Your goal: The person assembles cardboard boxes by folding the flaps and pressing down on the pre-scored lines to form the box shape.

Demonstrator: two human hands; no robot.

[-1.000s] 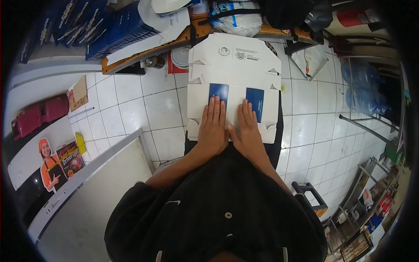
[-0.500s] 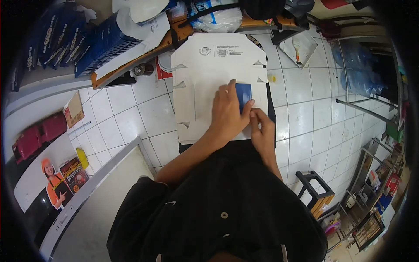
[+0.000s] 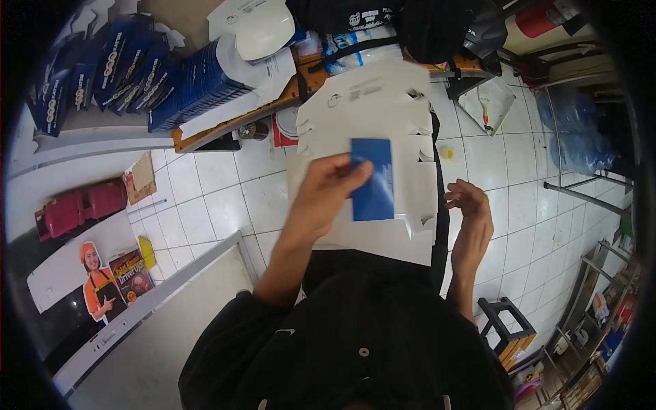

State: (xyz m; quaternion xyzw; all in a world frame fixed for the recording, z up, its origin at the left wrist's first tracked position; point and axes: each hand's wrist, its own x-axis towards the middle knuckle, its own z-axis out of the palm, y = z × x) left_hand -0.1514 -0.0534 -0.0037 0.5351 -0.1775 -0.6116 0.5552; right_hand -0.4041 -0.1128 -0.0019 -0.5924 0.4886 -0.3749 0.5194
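Observation:
A white die-cut cardboard sheet with notched edges lies in front of me over my lap. Above it, my left hand pinches a flat, glossy blue rectangular piece at its left edge, thumb on top. The piece stands lengthwise, with faint light print. My right hand is off the sheet's right edge, its fingers loosely bent and apart, with nothing in it. Whether the blue piece touches the sheet, I cannot tell.
At the back left, a bench bears a stack of blue folded cartons and a white cardboard piece. A white tray with a brush lies on the tiled floor. Far right are blue water bottles; a small stool stands near right.
My left hand has lifted the blue piece, which now shows in full. My right hand has left it and moved right. The white sheet has shifted and tilted slightly; the whole view has shifted too.

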